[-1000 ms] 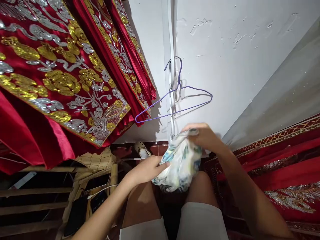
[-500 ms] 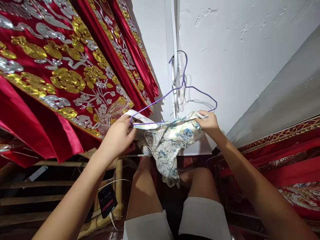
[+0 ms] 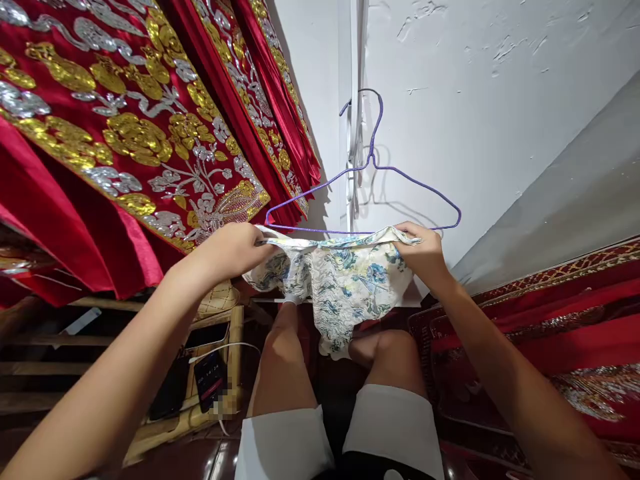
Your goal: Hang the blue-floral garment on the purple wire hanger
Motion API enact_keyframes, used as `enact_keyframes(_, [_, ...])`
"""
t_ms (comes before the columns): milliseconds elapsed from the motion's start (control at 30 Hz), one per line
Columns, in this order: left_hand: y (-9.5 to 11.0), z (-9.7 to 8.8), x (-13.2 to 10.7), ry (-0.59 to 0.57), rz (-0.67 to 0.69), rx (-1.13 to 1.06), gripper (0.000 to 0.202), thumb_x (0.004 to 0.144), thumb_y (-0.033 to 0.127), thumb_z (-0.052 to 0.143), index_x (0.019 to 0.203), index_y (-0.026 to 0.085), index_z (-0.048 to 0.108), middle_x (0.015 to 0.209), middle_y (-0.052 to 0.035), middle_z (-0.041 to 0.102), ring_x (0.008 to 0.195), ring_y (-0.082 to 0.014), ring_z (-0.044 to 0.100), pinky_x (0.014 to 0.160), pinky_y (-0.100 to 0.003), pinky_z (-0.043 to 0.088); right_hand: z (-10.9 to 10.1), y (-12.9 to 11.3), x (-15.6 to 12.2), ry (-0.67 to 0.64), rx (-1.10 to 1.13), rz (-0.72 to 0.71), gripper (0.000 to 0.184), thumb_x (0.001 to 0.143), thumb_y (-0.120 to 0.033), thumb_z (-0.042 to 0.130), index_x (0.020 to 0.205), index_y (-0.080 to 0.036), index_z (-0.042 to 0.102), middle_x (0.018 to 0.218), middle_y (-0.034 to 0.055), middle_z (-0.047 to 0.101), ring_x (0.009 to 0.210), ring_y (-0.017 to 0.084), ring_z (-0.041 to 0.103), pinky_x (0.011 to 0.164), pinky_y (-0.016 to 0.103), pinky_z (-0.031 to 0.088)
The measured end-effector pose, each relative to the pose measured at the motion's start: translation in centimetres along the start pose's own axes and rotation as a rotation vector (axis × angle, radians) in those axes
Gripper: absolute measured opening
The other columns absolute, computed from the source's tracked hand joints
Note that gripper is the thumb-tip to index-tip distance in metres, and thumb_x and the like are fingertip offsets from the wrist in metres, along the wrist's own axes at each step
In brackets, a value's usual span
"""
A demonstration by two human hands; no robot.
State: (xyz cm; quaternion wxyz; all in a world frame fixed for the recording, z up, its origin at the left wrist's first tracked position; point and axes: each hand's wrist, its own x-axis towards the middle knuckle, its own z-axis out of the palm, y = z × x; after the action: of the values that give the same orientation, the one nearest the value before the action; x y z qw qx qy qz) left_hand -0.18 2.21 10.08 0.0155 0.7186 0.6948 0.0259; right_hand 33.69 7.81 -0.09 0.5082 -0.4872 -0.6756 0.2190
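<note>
My left hand [image 3: 237, 245] pinches one upper corner of a white garment with blue and yellow floral print [image 3: 357, 280], probably a top. My right hand [image 3: 424, 255] grips the opposite upper corner, so the upper edge is stretched between both hands. Below it the ruched cloth hangs in front of my legs. Just above the garment is a purple wire hanger [image 3: 415, 180], hooked on a white strip along the wall. Its lower bar runs close along the garment's upper edge; whether they touch is hard to tell.
Red cloths with gold and silver sequins [image 3: 137, 140] hang at the left. A bamboo rack or seat [image 3: 235, 353] at lower left holds a phone [image 3: 210, 379] with a white cable. More red embroidered cloth [image 3: 560, 347] lies at the right, beside the white wall [image 3: 500, 133].
My left hand has moved up and slightly left, drawing the garment's edge straighter. The hanger's left end, earlier by my left fingers inside the edge, now shows above the cloth.
</note>
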Motion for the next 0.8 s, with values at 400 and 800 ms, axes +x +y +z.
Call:
enact_keyframes(400, [2.4,-0.8,2.2,0.479,0.354,-0.290,0.048,0.078,0.018,0.050,0.124,0.017,0.063,0.114,-0.0110,0.073,0.100,-0.0261,0.068,0.092,-0.039,0.054,0.1,-1.4,-1.7,-0.180,0.011,0.046,0.024,0.073,-0.023,0.058,0.086,-0.018,0.077,0.077,0.0026,0.072,0.071,0.019,0.062,0.061,0.027,0.045])
enact_keyframes(800, [2.9,2.3,6.0,0.677,0.420,-0.380,0.024,0.089,0.023,0.045,0.098,0.018,0.067,0.107,-0.0121,0.061,0.105,-0.0275,0.060,0.095,-0.043,0.050,-8.8,-3.3,0.5,0.032,-0.157,0.178,0.062,0.071,-0.043,0.082,0.124,-0.013,0.074,0.112,0.0152,0.077,0.101,0.032,0.072,0.088,0.041,0.057])
